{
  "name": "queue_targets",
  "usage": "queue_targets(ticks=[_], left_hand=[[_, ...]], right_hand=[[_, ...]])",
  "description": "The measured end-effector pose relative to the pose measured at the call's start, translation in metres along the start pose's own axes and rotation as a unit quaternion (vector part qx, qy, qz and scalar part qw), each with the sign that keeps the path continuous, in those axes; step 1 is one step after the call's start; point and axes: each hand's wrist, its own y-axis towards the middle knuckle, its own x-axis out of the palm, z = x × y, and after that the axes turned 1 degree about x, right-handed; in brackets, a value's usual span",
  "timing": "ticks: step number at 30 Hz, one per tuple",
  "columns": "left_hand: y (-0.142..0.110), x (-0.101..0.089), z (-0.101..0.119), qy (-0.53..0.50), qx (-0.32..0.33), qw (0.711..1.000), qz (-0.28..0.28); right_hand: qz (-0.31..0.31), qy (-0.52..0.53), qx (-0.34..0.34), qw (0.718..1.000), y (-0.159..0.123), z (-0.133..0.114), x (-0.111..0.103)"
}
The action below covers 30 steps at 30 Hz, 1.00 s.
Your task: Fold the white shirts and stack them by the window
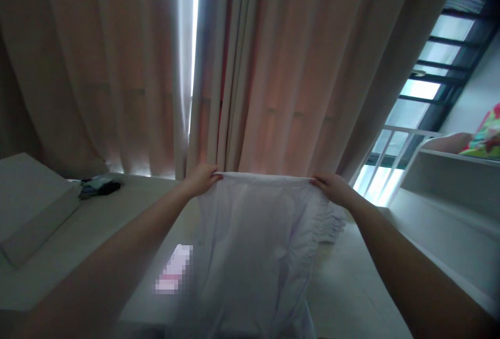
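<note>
A white garment (258,245) hangs in front of me, its top edge pulled straight between my two hands. My left hand (200,179) is closed on the upper left corner, thumb and fingers pinching the cloth. At the upper right corner my right hand (332,188) grips the same edge. A gathered, ruffled part of the garment shows below my right hand. The lower end runs out of the bottom of the view, and its exact kind of clothing is hard to tell.
Long beige curtains (297,68) hang across the back, with a bright gap left of centre. A white box-like piece (35,203) stands at left, near a small dark cloth heap (99,187). White shelving (453,214) is at right. A pixelated bright rectangle (174,270) lies below my left arm.
</note>
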Motion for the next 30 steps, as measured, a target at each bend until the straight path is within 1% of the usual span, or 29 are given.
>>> queue_targets(ticks=[3, 8, 11, 14, 15, 17, 19, 21, 24, 26, 28, 30], left_hand=[[0.000, -0.006, 0.004, -0.020, -0.032, 0.999, -0.015], [-0.003, -0.014, 0.006, 0.020, -0.037, 0.999, -0.014], [-0.003, -0.020, 0.001, 0.030, -0.035, 0.999, -0.024], [0.000, -0.028, -0.008, 0.006, -0.030, 0.999, -0.042], [0.001, -0.030, -0.010, -0.007, -0.034, 0.998, -0.048], [0.001, -0.029, -0.016, -0.033, -0.051, 0.996, -0.060], [0.000, -0.022, -0.021, -0.045, -0.067, 0.994, -0.073], [-0.002, -0.008, -0.025, -0.040, -0.080, 0.992, -0.087], [-0.003, 0.017, -0.029, -0.044, -0.115, 0.986, -0.116], [-0.002, 0.032, -0.031, -0.071, -0.155, 0.974, -0.146], [0.002, 0.045, -0.034, -0.122, -0.199, 0.959, -0.163], [0.008, 0.057, -0.038, -0.191, -0.237, 0.938, -0.163]], right_hand=[[0.001, -0.005, 0.018, 1.000, 0.000, -0.002, 0.000], [-0.032, -0.022, 0.038, 0.999, 0.001, -0.005, 0.000], [-0.032, -0.044, 0.033, 0.998, 0.002, -0.007, -0.005], [-0.024, -0.059, 0.048, 0.997, 0.002, -0.007, -0.013], [-0.033, -0.053, 0.058, 0.996, 0.002, -0.006, -0.014], [-0.073, -0.023, 0.085, 0.993, 0.003, -0.004, -0.012], [-0.118, 0.008, 0.110, 0.987, 0.004, -0.001, -0.004], [-0.142, 0.018, 0.126, 0.982, 0.006, 0.003, 0.007], [-0.139, 0.014, 0.123, 0.983, 0.013, 0.008, 0.028], [-0.125, 0.020, 0.110, 0.986, 0.019, 0.013, 0.043], [-0.115, 0.048, 0.108, 0.986, 0.025, 0.020, 0.057], [-0.115, 0.105, 0.125, 0.980, 0.031, 0.028, 0.073]])
